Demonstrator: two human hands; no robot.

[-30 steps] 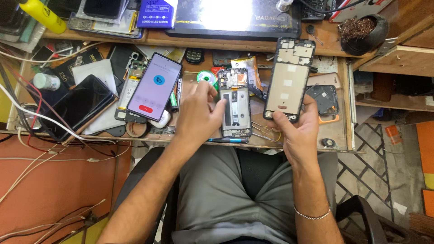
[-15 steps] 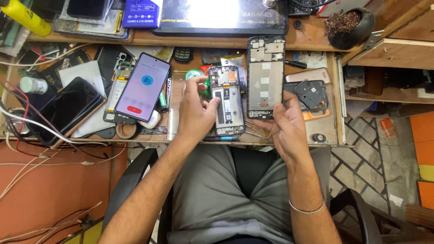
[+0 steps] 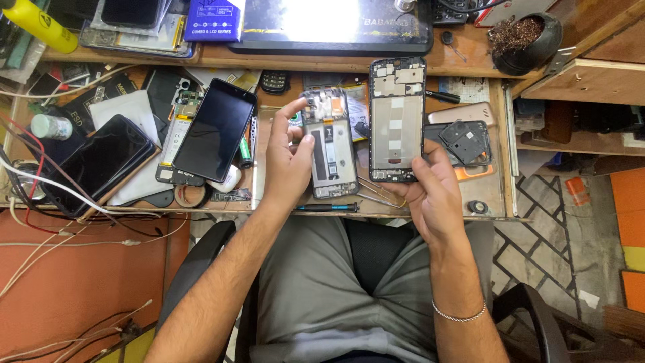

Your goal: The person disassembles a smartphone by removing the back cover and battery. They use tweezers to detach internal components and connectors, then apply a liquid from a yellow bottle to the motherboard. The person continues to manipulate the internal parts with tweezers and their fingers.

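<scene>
My left hand [image 3: 287,165] grips an opened phone body [image 3: 330,144] by its left edge, holding it upright over the workbench with the index finger raised at its top corner. Its grey inner plate and circuit parts face me. My right hand [image 3: 433,191] holds a bare black phone frame [image 3: 397,117] from below, right beside the phone body and a little higher. A dark-screened phone [image 3: 215,129] lies on the bench to the left of my left hand.
Another black phone [image 3: 94,165] lies at the far left among red and white wires [image 3: 40,181]. A black back cover [image 3: 465,142], tweezers [image 3: 376,195], a dark pen-like tool [image 3: 329,208], a tape roll [image 3: 191,195] and a black bowl [image 3: 524,40] crowd the bench. A lit pad [image 3: 336,23] sits behind.
The phone on the left bench showed a lit purple screen before and is dark now. Both hands have lifted the phone body and the frame slightly higher, side by side.
</scene>
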